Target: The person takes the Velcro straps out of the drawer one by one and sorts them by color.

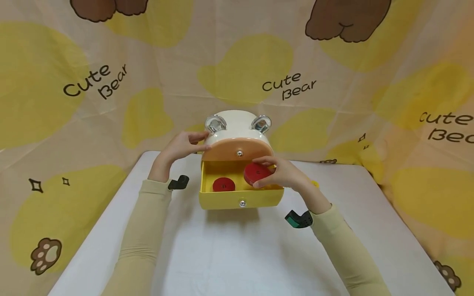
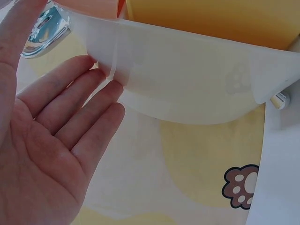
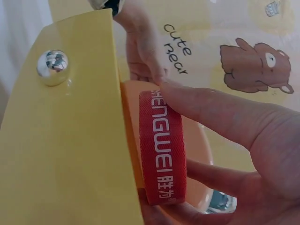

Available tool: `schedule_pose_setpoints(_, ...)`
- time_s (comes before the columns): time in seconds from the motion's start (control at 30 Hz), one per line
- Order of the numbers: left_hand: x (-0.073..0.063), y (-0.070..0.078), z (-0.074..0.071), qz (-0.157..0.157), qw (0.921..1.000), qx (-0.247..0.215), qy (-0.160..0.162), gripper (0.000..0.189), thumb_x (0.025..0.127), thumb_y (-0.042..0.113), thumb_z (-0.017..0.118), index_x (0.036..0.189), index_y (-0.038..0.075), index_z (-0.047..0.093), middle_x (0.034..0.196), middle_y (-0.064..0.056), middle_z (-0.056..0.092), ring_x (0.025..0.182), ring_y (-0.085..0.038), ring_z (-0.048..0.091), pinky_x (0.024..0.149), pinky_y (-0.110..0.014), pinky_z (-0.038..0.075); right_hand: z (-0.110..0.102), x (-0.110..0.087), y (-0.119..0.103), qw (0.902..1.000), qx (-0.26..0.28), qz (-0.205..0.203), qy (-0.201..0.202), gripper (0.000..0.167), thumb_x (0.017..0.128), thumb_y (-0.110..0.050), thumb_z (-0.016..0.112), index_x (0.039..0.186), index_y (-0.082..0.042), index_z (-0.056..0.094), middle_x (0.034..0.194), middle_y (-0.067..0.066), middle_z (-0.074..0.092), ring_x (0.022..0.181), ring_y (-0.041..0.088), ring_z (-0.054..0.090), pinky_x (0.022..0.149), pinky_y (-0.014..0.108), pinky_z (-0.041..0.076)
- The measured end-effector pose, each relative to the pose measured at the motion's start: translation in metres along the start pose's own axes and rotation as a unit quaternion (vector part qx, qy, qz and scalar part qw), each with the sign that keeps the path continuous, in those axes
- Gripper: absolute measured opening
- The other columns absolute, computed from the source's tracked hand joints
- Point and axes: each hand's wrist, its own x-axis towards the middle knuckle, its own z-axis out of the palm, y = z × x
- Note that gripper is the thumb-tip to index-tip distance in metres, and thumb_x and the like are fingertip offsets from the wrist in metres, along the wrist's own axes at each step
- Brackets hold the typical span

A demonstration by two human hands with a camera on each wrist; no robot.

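Note:
A small white drawer box (image 1: 237,123) with silver ears stands at the back of the table, its yellow lower drawer (image 1: 222,200) pulled out and its orange upper drawer (image 1: 226,151) closed. My right hand (image 1: 285,174) grips a roll of red fabric tape (image 3: 161,145), lettered SHENGWEI, between thumb and fingers, at the drawer's right side. A second red tape roll (image 1: 218,183) lies inside the drawer on the left. My left hand (image 1: 180,144) rests against the box's left side, its fingers (image 2: 89,112) nearly straight and their tips at the white wall.
A white cloth covers the table (image 1: 229,255). Behind and beside it hangs a patterned curtain (image 1: 244,65) with bear prints, close to the back of the box. A round silver knob (image 1: 242,203) sticks out from the drawer front. A small yellow thing (image 1: 315,183) shows behind my right wrist.

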Motion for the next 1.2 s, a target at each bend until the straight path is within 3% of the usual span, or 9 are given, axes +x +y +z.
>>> schedule_pose_setpoints(0.1,0.003,-0.004,0.000,0.001,1.0000,0.001,0.000,0.063,0.084,0.029,0.073,0.138,0.007,0.050,0.139,-0.013,0.051,0.132,-0.032,0.045,0.103,-0.046,0.043,-0.007,-0.006,0.001,0.9999,0.015,-0.003,0.003,0.072,0.068,-0.037,0.085,0.132,-0.025,0.055,0.131,0.007,0.053,0.113,0.030,0.053,0.082,0.036,0.056)
schedule_pose_setpoints(0.4,0.022,-0.037,0.003,0.013,0.9999,-0.007,0.008,0.071,0.076,0.045,0.076,0.137,0.016,0.052,0.138,-0.006,0.054,0.130,-0.024,0.048,0.102,-0.044,0.045,-0.024,-0.021,0.016,0.9990,0.032,0.014,0.029,0.069,0.072,-0.033,0.083,0.133,-0.024,0.054,0.136,0.009,0.051,0.117,0.034,0.051,0.082,0.038,0.056)
schedule_pose_setpoints(0.87,0.023,-0.039,0.004,0.019,0.9998,0.004,0.011,0.073,0.074,0.050,0.076,0.137,0.018,0.053,0.137,-0.004,0.055,0.129,-0.023,0.049,0.102,-0.044,0.045,-0.040,-0.043,0.051,0.9938,0.028,0.082,0.070,0.078,0.074,-0.040,0.080,0.140,-0.019,0.046,0.140,0.017,0.045,0.123,0.038,0.043,0.086,0.043,0.054)
schedule_pose_setpoints(1.2,0.022,-0.040,0.003,0.017,0.9998,0.002,0.012,0.074,0.074,0.051,0.076,0.137,0.020,0.053,0.137,-0.002,0.055,0.128,-0.021,0.050,0.098,-0.043,0.048,-0.036,-0.043,0.090,0.9863,0.028,0.138,0.085,0.077,0.076,-0.036,0.078,0.142,-0.015,0.043,0.140,0.022,0.043,0.121,0.039,0.045,0.089,0.045,0.052)
